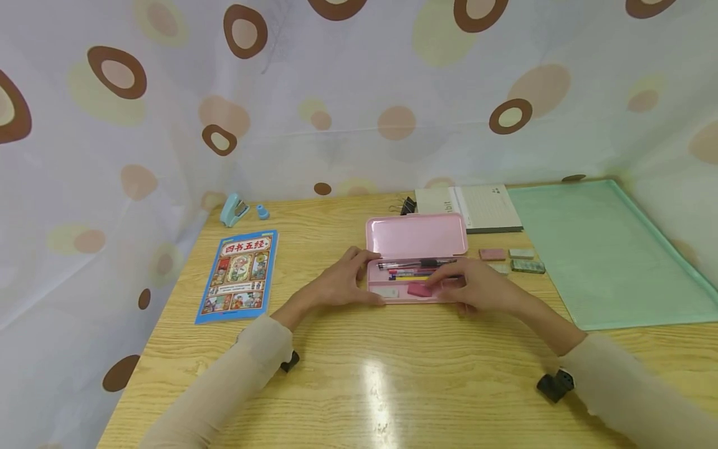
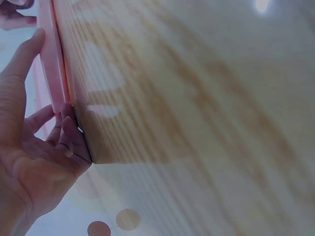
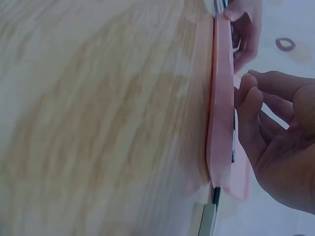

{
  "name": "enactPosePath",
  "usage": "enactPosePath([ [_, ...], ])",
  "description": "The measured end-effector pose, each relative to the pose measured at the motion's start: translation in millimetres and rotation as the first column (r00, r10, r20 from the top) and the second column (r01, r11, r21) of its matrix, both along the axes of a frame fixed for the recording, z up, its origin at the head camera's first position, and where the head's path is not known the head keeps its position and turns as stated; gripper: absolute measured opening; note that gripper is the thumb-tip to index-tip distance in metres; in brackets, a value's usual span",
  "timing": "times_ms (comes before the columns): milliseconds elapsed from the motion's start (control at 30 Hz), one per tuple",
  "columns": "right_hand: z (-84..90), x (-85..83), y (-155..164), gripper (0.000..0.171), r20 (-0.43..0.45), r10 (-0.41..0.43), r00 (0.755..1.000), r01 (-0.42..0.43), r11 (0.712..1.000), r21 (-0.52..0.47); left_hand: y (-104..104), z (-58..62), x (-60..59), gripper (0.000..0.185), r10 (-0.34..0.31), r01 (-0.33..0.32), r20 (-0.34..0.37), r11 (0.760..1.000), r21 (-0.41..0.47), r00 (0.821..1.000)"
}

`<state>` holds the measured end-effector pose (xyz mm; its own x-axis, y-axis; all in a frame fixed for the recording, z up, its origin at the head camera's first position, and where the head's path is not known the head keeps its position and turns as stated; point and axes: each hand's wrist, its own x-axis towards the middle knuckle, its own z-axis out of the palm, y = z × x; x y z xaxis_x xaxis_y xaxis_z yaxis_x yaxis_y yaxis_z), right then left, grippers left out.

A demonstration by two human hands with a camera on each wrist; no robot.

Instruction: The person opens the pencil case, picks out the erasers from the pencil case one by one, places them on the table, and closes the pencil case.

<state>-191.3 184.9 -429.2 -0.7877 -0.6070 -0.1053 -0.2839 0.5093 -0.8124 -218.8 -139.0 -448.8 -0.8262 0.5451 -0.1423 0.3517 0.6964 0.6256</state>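
— Left hand (image 1: 340,284): holds left end of pink case (image 1: 416,249), thumb on far edge, fingers curled at near corner.
— Right hand (image 1: 478,288)?
— Over right half of tray, fingers loosely bent; pinching or merely touching pink eraser (image 1: 419,289), cannot tell.
— Case?
— Centre of frame on table (image 1: 359,386), lid open, pens (image 1: 415,267) inside.
— Elsewhere?
— Book (image 1: 238,275) left, erasers (image 1: 509,259) right, green folder (image 1: 606,249) far right.

Both arms wear long cream sleeves of thin, slightly sheer fabric, ending at the wrists. A small black camera unit is strapped under each wrist. The left hand (image 1: 336,285) and right hand (image 1: 482,288) are bare, without rings.
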Motion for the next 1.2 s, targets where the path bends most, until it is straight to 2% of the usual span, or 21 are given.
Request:
enactPosePath([
  [167,-3.7,2.3,-9.8,0.024,-0.014,0.035,0.999,-0.035,0.999,0.007,0.2,-0.7,0.2,0.095,0.007,-0.007,0.002,1.000,-0.001,1.000],
  [400,-7.1,3.3,-13.8,0.021,-0.026,0.018,0.999,-0.019,0.999,-0.027,0.8,-2.4,-1.0,0.095,0.001,-0.001,-0.011,1.000,-0.014,1.000],
  [633,-7.1,5.3,-16.8,0.027,-0.034,0.003,0.999,-0.003,1.000,-0.013,0.6,-0.1,0.1,0.095,0.006,-0.006,-0.003,1.000,-0.006,1.000],
  [900,-8.0,6.0,-19.0,0.029,-0.087,0.020,0.996,-0.022,0.999,-0.023,1.1,-0.4,-0.2,0.095,-0.001,0.001,-0.007,1.000,0.004,1.000],
  [1200,-7.3,5.9,-18.7,0.026,-0.081,0.024,0.996,-0.024,1.000,-0.004,0.9,1.4,1.7,0.094,0.009,-0.009,0.000,1.000,0.003,1.000],
])
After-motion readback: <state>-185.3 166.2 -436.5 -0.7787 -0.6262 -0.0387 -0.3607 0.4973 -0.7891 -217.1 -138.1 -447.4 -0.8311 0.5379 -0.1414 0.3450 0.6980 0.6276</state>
